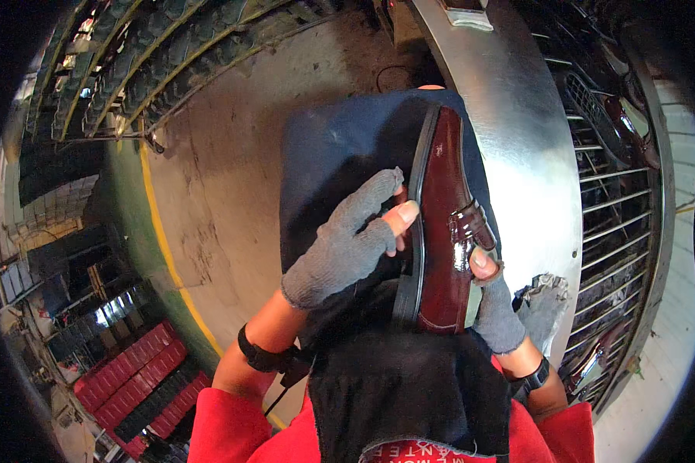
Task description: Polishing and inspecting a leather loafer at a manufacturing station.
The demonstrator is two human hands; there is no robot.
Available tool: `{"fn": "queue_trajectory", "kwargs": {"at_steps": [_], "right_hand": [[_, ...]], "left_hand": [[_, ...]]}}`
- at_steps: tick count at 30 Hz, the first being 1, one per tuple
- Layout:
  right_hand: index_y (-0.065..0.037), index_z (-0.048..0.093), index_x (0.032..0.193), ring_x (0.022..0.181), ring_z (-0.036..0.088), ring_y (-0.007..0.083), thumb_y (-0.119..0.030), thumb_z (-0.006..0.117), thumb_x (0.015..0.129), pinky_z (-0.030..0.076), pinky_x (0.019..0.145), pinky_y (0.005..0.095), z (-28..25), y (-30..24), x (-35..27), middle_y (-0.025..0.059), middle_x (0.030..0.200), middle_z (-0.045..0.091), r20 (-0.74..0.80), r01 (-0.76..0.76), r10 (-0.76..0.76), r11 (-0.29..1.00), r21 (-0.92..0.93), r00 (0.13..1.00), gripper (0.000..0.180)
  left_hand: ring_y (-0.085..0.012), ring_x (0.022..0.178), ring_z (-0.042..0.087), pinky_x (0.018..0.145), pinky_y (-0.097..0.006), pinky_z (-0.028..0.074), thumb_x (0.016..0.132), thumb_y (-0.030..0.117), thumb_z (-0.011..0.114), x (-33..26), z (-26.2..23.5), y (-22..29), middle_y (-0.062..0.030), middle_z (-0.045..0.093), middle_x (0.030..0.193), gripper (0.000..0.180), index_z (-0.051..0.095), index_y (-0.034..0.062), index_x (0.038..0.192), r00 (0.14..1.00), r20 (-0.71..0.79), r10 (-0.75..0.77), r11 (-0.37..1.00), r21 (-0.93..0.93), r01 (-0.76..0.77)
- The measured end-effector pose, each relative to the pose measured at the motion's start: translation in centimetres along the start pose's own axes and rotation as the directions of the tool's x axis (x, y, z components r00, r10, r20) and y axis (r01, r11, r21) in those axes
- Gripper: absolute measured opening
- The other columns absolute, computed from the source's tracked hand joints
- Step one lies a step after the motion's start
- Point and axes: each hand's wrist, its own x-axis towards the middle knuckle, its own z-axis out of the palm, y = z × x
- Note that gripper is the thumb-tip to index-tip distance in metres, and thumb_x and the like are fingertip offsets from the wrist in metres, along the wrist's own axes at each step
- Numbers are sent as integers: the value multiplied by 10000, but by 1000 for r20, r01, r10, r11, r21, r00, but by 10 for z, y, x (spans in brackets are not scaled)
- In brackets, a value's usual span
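A glossy dark-red leather dress shoe [442,177] lies on its side over my lap, toe pointing away from me. Its black sole edge [418,185] faces left, and a strap with a buckle crosses the upper. My right hand [496,297], in a grey fingerless glove, grips the shoe near its opening; the thumb presses by the strap and the other fingers are hidden. Beside the sole, my left hand [355,231], also gloved in grey, has its index finger stretched out and thumb apart. The thumb tip is at the sole's edge. Under the shoe spreads dark blue cloth [324,147].
A metal bench edge [517,116] runs along my right, with a crumpled grey cloth [544,305] on it. Beyond lies a rack of metal bars [614,208] holding dark shoes. Shelves [170,54] stand far left; red and black stacked items [131,370] sit lower left.
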Motion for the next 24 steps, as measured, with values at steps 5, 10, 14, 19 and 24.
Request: {"fn": "queue_trajectory", "kwargs": {"at_steps": [5, 10, 14, 19, 24], "right_hand": [[0, 465, 1492, 1129, 711, 268, -414, 781, 927, 623, 981, 400, -8, -3, 1, 158, 1339, 655, 47, -63, 61, 998, 31, 997, 768], [-2, 466, 1506, 1178, 675, 231, -580, 791, 843, 567, 1006, 378, -2, -7, 5, 133, 1338, 648, 53, -162, 161, 987, 3, 985, 938], [7, 458, 1514, 1186, 674, 236, -570, 785, 848, 567, 1013, 384, 6, -13, 5, 146, 1354, 643, 77, -147, 143, 988, 42, 987, 940], [-2, 462, 1517, 1186, 674, 234, -469, 750, 914, 569, 1016, 386, 4, -13, 4, 137, 1366, 643, 54, -60, 62, 998, -31, 997, 815], [-14, 481, 1508, 1178, 680, 233, -398, 748, 938, 572, 1015, 388, 0, -10, 7, 124, 1352, 652, 77, -59, 59, 998, -10, 995, 737]], "left_hand": [[-103, 765, 631, 686, -294, 537, 1066, 233, 627, 12, -7, 23, -69, 647, 959, 375, 555, -28, 1325, 989, 137, -64, 997, 60, 56], [-246, 758, 686, 718, -387, 538, 1051, 239, 614, 18, -10, 31, -161, 668, 901, 329, 564, -11, 1259, 982, 189, -15, 954, 295, -42], [-363, 803, 699, 754, -444, 534, 1034, 227, 619, 19, -8, 35, -211, 679, 949, 300, 573, 5, 1229, 984, 172, 51, 903, 412, -119], [-395, 841, 698, 765, -459, 530, 1006, 261, 634, 25, -5, 59, -205, 685, 906, 279, 616, 30, 1161, 983, 158, -91, 891, 455, 10], [-257, 726, 661, 675, -391, 518, 986, 216, 624, 33, -6, 61, -121, 662, 808, 207, 647, 29, 1073, 986, 136, -93, 855, 519, 9]]}}
